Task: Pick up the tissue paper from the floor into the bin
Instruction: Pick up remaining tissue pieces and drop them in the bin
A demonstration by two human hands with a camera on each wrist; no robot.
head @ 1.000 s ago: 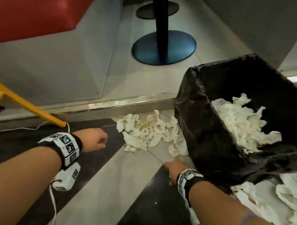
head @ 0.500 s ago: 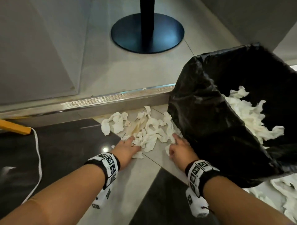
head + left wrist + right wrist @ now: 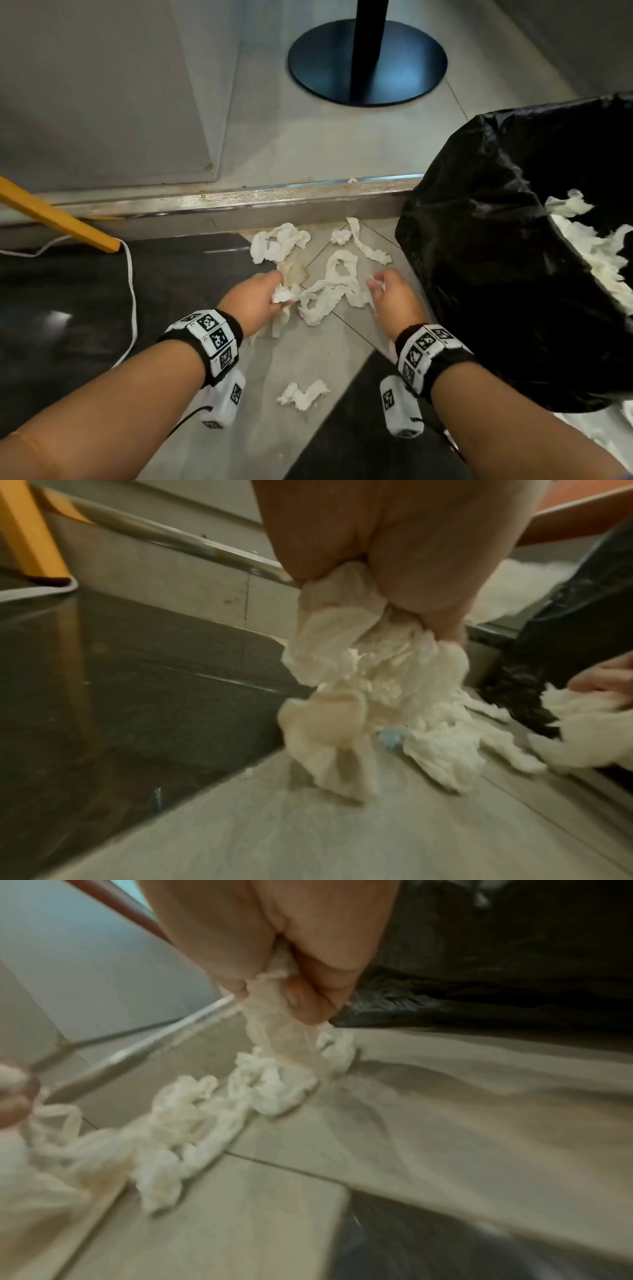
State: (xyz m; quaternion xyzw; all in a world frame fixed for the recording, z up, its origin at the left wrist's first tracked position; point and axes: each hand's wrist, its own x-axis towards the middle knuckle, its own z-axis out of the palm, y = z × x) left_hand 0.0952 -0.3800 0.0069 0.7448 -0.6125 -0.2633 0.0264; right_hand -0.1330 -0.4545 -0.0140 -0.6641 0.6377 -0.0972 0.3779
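Crumpled white tissue paper (image 3: pixel 329 291) lies strewn on the grey floor tiles below a metal-edged step. My left hand (image 3: pixel 260 296) grips a bunch of tissue (image 3: pixel 363 685), which trails down to the floor. My right hand (image 3: pixel 390 291) grips the other end of a long twisted strand of tissue (image 3: pixel 274 1074). The bin (image 3: pixel 486 260) stands to the right, lined with a black bag, with several tissues (image 3: pixel 596 246) inside. More tissue (image 3: pixel 277 241) lies by the step, and one scrap (image 3: pixel 303 395) lies nearer me.
A black pole on a round base (image 3: pixel 368 61) stands on the raised floor beyond the step (image 3: pixel 239 198). A yellow bar (image 3: pixel 58 216) and a white cord (image 3: pixel 132 298) lie at left. More tissue (image 3: pixel 627 411) shows behind the bin.
Both hands reached the pile, closed on tissue and drew it toward me. The heap has spread into loose strands, and one scrap now lies near my wrists.
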